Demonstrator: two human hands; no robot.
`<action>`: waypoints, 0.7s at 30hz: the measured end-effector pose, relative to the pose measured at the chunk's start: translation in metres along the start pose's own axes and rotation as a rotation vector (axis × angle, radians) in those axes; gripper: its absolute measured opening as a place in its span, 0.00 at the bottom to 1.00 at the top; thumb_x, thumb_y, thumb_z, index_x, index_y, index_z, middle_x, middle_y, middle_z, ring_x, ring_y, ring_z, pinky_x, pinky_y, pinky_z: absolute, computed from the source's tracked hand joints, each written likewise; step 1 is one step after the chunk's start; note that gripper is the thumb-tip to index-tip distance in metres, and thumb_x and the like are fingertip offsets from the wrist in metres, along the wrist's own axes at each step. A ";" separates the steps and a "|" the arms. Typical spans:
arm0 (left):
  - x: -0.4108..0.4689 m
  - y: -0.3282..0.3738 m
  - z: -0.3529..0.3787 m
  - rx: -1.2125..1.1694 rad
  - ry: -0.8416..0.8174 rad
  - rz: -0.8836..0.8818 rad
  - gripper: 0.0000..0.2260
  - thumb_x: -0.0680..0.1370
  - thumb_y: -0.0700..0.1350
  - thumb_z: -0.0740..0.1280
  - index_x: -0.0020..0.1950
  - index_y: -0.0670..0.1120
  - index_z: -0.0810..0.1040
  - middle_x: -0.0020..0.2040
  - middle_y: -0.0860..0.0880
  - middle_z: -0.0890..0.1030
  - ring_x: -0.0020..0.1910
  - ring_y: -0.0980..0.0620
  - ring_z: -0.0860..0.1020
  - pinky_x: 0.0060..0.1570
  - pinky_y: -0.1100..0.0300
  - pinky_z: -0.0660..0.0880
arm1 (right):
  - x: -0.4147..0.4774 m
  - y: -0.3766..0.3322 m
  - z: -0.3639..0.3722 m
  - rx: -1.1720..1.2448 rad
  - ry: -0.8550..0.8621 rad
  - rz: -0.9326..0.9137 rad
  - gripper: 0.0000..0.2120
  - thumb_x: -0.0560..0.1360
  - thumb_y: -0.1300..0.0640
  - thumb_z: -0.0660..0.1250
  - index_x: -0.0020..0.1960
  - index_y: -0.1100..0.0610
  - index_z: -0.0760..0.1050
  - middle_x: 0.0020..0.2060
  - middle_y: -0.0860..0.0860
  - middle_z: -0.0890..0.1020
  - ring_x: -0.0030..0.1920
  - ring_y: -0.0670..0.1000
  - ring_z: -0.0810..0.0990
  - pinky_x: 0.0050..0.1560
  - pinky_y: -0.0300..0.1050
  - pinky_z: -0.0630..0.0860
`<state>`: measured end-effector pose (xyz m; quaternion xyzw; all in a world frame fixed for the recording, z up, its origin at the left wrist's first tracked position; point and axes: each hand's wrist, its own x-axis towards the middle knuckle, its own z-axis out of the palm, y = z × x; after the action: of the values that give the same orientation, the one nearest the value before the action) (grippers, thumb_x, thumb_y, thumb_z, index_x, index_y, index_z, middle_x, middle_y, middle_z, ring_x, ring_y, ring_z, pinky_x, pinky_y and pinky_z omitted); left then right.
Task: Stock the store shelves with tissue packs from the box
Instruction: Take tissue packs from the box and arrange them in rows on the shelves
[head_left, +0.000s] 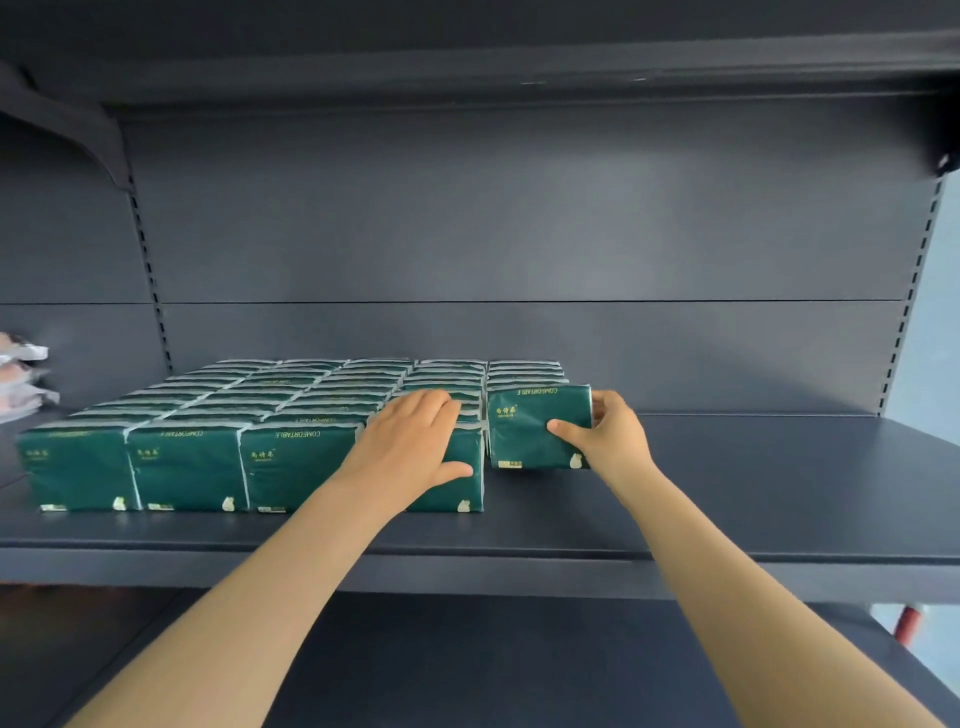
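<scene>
Several rows of dark green tissue packs (192, 467) stand upright on the dark grey shelf (779, 493), filling its left half. My left hand (415, 441) rests flat with straight fingers on the top and front of the front pack of the fourth row (460, 483). My right hand (608, 431) grips one green tissue pack (524, 431) by its right edge, thumb on the front face, at the front of the shorter fifth row (524, 371). The box is out of view.
The shelf's right half is bare up to the slotted upright (906, 312). Another shelf (519, 67) hangs overhead and a lower shelf (467, 665) lies below. Pale wrapped packs (23, 379) sit on the neighbouring shelf at far left.
</scene>
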<state>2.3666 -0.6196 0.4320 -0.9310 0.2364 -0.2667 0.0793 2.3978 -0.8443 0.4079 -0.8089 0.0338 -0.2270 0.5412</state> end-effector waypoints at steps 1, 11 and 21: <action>0.001 -0.002 0.002 -0.003 -0.014 0.000 0.31 0.77 0.60 0.62 0.73 0.42 0.62 0.72 0.47 0.64 0.72 0.48 0.62 0.71 0.56 0.58 | 0.003 0.003 0.006 -0.063 0.006 -0.003 0.22 0.70 0.55 0.75 0.59 0.57 0.70 0.52 0.50 0.77 0.48 0.49 0.75 0.50 0.48 0.77; 0.003 -0.007 0.021 -0.059 -0.021 -0.012 0.28 0.78 0.60 0.60 0.72 0.44 0.63 0.70 0.49 0.67 0.69 0.50 0.65 0.68 0.58 0.61 | 0.016 0.018 0.030 -0.466 0.065 -0.009 0.20 0.74 0.48 0.69 0.56 0.60 0.68 0.50 0.54 0.78 0.51 0.55 0.76 0.43 0.48 0.73; 0.005 -0.014 0.005 -0.040 -0.112 0.018 0.28 0.77 0.61 0.60 0.70 0.44 0.65 0.67 0.47 0.70 0.66 0.48 0.69 0.68 0.54 0.62 | 0.008 -0.005 0.019 -0.748 0.063 0.005 0.24 0.73 0.46 0.69 0.58 0.61 0.66 0.54 0.57 0.78 0.57 0.59 0.74 0.48 0.49 0.70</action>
<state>2.3784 -0.6095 0.4340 -0.9437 0.2452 -0.2087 0.0763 2.4115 -0.8281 0.4088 -0.9432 0.1330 -0.2226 0.2078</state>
